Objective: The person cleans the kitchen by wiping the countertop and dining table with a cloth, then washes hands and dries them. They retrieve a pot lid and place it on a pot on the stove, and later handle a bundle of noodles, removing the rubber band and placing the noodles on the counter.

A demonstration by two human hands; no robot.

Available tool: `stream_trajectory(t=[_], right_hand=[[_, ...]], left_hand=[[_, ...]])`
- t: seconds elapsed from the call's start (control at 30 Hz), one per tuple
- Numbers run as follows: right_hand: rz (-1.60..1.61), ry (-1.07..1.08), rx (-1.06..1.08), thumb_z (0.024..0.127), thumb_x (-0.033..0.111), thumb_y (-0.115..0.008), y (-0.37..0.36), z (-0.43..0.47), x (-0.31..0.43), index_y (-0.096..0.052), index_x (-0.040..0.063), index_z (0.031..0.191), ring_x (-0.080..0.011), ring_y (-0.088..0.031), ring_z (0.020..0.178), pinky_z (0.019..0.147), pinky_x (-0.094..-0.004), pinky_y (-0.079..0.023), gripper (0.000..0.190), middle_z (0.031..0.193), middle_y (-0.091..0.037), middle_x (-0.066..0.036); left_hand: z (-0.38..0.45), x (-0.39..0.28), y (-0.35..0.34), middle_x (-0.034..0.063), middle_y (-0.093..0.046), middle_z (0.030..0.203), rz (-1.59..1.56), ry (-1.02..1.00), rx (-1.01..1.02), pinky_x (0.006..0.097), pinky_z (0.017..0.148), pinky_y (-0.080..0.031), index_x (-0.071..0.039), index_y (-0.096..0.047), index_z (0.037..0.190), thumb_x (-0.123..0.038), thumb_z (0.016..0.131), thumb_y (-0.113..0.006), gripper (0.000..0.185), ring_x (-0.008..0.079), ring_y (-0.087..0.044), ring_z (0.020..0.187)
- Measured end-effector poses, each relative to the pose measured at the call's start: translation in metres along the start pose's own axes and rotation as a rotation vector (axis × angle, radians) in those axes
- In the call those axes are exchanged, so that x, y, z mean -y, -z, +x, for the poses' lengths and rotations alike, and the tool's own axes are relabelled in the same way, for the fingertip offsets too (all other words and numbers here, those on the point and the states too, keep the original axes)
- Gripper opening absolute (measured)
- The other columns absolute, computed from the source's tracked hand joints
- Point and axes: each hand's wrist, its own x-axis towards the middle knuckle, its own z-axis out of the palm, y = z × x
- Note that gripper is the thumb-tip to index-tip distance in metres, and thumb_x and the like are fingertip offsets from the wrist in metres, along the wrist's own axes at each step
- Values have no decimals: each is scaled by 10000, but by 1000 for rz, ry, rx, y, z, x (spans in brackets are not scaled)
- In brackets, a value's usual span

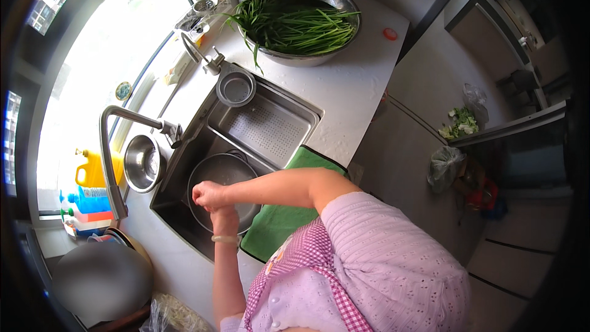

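My right hand (pixel 209 195), its fingers curled in, is over a round grey pan (pixel 221 168) in the steel sink (pixel 173 228). Just below it in the picture is my left hand (pixel 225 217), with a pale bangle on the wrist; the two hands meet or overlap. Fingers and palms are mostly hidden, so anything held cannot be made out. A perforated steel tray (pixel 272 129) sits in the other part of the sink, beside a grey strainer cup (pixel 236 86). The curved faucet (pixel 108 147) stands left of my hands. A green cloth (pixel 276 226) lies along the near sink edge.
A large steel bowl (pixel 299 59) of long green stalks (pixel 304 30) stands on the counter at the top. Left of the sink are a small steel bowl (pixel 144 163), a yellow jug (pixel 99 168) and several bottles. A red ring-shaped thing (pixel 390 33) lies near the counter's edge.
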Motion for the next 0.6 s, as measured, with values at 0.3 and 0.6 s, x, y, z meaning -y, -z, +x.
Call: stream_trajectory(t=[0.3,0.6], right_hand=[[-107,-78,-603,866,122,-527,12,-7,-10,-630,54,910,-214,-655,576,575,-374,-533,131,672,-649,-111],[355,-254,220,877,421,-674,35,-36,16,-581,46,1172,-222,-676,807,716,-324,-546,486,905,-674,-133]], left_hand=[[2,26,-65,34,-691,874,1230,-600,-716,302,654,-519,-142,-655,1039,-223,881,-608,185,240,-648,694],[-82,-45,-84,-58,-399,600,-250,440,262,181,339,-259,-100,-536,889,-161,894,-613,99,22,-312,396]])
